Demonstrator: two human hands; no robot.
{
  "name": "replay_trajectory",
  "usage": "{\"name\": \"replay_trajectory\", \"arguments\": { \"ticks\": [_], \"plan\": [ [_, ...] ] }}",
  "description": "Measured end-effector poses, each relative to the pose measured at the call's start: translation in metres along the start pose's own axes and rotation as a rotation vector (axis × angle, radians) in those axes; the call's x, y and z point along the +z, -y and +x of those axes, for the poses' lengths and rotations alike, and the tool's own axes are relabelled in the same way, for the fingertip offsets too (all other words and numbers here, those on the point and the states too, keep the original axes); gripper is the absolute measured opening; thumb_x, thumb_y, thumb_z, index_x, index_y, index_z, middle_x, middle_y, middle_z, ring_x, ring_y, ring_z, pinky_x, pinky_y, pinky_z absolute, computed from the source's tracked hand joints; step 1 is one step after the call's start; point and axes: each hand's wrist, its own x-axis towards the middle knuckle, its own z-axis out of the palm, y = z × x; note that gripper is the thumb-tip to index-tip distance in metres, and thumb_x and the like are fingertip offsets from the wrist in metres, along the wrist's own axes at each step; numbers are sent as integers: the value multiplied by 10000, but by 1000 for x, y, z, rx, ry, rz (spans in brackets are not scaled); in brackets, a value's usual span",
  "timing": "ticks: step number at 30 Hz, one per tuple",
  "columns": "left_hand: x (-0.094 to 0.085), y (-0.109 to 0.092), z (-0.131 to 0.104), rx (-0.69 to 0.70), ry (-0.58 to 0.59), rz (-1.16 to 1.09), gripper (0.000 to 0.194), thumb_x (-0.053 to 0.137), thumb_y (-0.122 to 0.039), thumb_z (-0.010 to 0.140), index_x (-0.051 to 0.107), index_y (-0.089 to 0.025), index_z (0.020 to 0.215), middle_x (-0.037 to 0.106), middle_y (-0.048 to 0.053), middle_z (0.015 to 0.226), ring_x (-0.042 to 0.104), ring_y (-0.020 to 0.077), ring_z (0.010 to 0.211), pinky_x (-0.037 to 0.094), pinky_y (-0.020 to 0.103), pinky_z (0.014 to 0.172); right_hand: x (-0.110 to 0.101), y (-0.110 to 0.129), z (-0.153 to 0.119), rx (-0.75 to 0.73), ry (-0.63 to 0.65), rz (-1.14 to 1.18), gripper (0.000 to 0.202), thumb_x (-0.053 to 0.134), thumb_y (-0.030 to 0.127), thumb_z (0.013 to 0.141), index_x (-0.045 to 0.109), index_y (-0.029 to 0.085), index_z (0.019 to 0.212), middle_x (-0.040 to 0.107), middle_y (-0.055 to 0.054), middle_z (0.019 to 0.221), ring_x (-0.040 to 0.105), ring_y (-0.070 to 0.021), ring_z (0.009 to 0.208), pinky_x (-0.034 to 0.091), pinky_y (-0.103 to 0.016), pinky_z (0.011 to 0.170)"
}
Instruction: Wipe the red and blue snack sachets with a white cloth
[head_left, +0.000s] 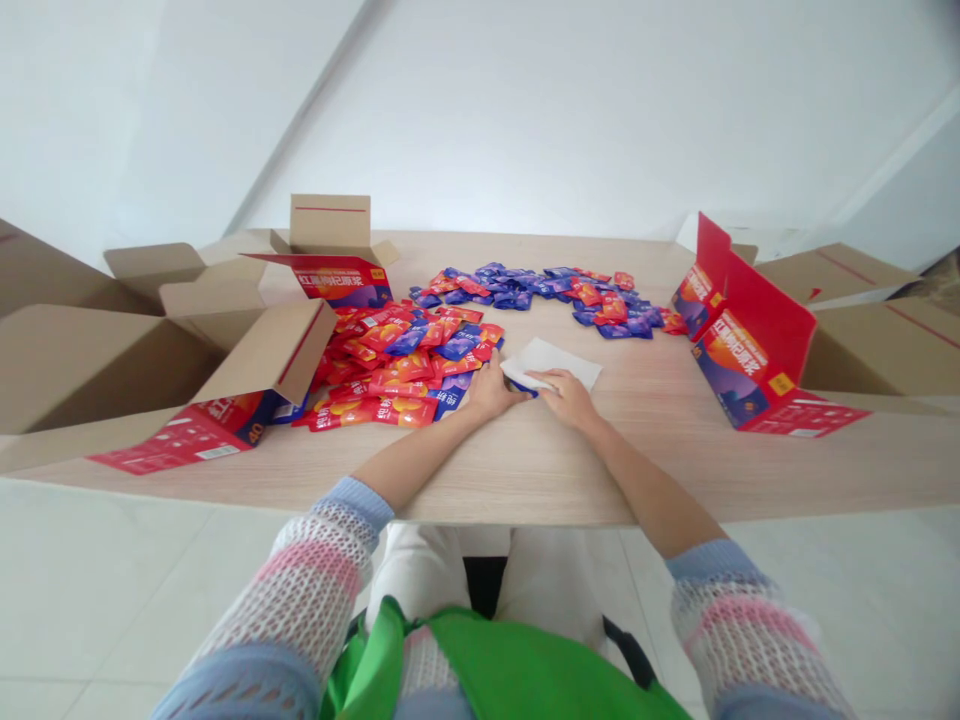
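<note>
The table (465, 480) has a pale wood-grain top. Along its left end, near the front edge, stands a printed carton (176, 440) in red and blue, its brown cardboard flaps spread wide; a second carton (341, 280) stands farther back on the same side of the table, one flap upright. Toward the table's right end are two more open cartons (739, 370) with red lids raised and white lettering. Behind the table rises a white wall (600, 120); below its near edge lies a light tiled floor (97, 570).
</note>
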Motion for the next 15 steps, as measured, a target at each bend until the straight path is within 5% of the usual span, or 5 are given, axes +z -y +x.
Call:
{"name": "replay_trajectory", "arguments": {
  "ticks": [4, 10, 15],
  "plan": [
    [3, 4, 5, 23, -17, 84, 961, 758, -486, 627, 319, -123, 1401, 571, 170, 1251, 546, 296, 1149, 414, 342, 919, 13, 23, -1, -151, 127, -233, 398, 480, 365, 903, 566, 319, 1290, 557, 24, 1325, 397, -251, 1299, 353, -408, 1052],
    [3, 6, 5, 139, 21, 122, 665, 645, -647, 688, 607, -194, 1173, 517, 102, 1335, 494, 295, 1173, 388, 394, 968, 8, 1, 10, 50, 9, -376, 406, 385, 452, 947, 600, 298, 1256, 531, 0, 1355, 343, -303, 1335, 353, -457, 1025],
    [3, 4, 1, 183, 9, 141, 681, 659, -624, 694, 568, -210, 1228, 507, 92, 1357, 449, 295, 1214, 341, 415, 1010, 4, -11, 17, 103, 2, -425, 401, 390, 463, 949, 620, 288, 1227, 571, -43, 1311, 385, -296, 1313, 298, -478, 1048]
  ]
}}
